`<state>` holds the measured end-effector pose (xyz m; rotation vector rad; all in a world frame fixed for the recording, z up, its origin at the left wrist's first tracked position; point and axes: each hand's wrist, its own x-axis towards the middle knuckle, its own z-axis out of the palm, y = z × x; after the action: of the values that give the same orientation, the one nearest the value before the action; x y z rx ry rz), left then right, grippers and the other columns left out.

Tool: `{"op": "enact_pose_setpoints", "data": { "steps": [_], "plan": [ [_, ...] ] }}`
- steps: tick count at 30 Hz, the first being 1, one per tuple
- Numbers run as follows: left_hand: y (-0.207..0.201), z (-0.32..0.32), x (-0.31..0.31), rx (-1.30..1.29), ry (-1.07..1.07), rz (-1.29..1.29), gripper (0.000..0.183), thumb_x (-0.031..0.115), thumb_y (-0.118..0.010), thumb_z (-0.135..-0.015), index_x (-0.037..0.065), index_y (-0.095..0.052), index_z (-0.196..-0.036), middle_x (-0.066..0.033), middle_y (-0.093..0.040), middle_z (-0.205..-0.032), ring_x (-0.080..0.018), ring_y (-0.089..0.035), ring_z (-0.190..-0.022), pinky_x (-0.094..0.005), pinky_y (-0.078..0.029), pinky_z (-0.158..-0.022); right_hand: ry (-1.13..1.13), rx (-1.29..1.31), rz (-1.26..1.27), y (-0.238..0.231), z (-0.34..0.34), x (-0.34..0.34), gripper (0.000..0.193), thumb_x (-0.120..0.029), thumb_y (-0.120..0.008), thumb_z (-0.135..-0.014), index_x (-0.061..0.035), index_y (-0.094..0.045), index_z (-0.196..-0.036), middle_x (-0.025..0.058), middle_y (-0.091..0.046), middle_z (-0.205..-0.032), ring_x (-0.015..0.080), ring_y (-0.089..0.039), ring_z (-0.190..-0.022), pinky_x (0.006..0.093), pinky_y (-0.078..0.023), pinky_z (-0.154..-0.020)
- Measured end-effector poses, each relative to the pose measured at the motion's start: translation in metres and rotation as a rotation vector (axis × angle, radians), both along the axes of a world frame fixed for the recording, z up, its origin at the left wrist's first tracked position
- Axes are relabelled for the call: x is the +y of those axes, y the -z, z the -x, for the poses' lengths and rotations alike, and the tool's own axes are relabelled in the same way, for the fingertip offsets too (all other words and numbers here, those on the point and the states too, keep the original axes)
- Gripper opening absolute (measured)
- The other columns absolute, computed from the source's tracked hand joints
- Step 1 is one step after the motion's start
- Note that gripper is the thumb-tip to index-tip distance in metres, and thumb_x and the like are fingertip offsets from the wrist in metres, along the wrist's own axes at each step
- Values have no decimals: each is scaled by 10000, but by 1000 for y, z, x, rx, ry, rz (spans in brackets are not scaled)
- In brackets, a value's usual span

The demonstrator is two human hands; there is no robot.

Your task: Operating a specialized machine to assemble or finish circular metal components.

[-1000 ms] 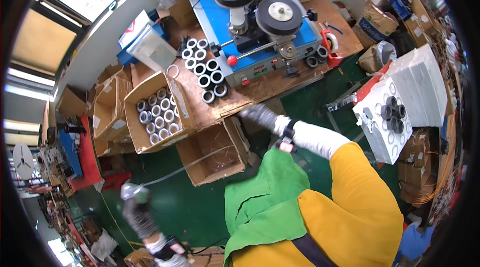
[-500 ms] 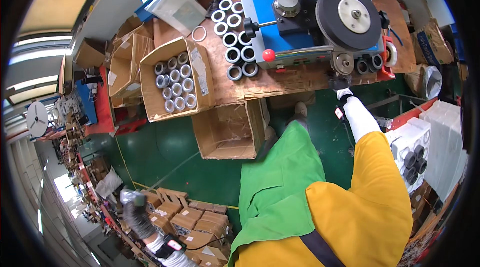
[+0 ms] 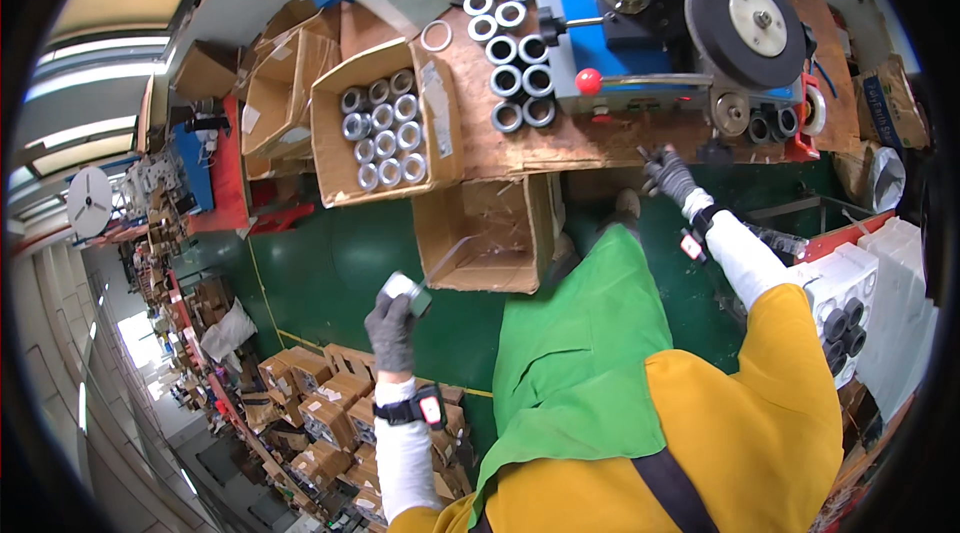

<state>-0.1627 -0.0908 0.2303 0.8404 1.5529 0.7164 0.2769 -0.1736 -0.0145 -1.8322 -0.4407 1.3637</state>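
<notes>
Dark green floor [image 3: 320,263] below, wooden counter [image 3: 590,148] across the far side, and out over that floor goes my left grip [image 3: 391,333], grey-gloved and closed, pinching a small pale piece [image 3: 407,291]! It sits at the top of my fist, well apart from the counter, just beside the open carton [image 3: 438,233] beneath the counter's edge. And its line? Aslant, the long axis seems to tip from upper left down to lower right, the whitish side up and left, a grey-green side facing down and right. Too small to call its exact shape.

Over to my right grip [image 3: 672,175]: fingers parted, reaching toward the counter's front edge, near the blue machine [image 3: 640,63] with its black wheel [image 3: 715,28] and red ball knob [image 3: 589,81].

Up on the counter, loose rings [image 3: 521,82] lie in close rows, their round openings facing up. Left of them, a cardboard box [image 3: 437,113] holds more rings [image 3: 410,150], packed side by side with their openings up too. Green apron [image 3: 590,353] right below me, cartons [image 3: 330,413] stacked at lower left.
</notes>
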Motion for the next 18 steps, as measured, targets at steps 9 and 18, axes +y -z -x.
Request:
{"op": "enact_pose_setpoints", "data": {
  "steps": [9, 18],
  "plan": [
    [22, 10, 0, -79, -37, 56, 302, 115, -591, -721, -61, -521, -956, -123, -534, -844, -204, -553, -727, -316, -516, -603, -647, 779, -126, -160, 227, 31, 284, -293, -402, -859, -30, -473, -936, 8, -526, -588, 47, -397, -357, 170, -335, -305],
    [60, 57, -21, -140, 62, -90, 298, 120, -603, -710, -43, -533, -949, -121, -536, -844, -213, -548, -734, -342, -516, -610, -470, 912, 42, -200, 301, 28, 296, -328, -332, -871, -86, -501, -841, -35, -453, -530, 41, -379, -366, 161, -316, -304]
  ]
}}
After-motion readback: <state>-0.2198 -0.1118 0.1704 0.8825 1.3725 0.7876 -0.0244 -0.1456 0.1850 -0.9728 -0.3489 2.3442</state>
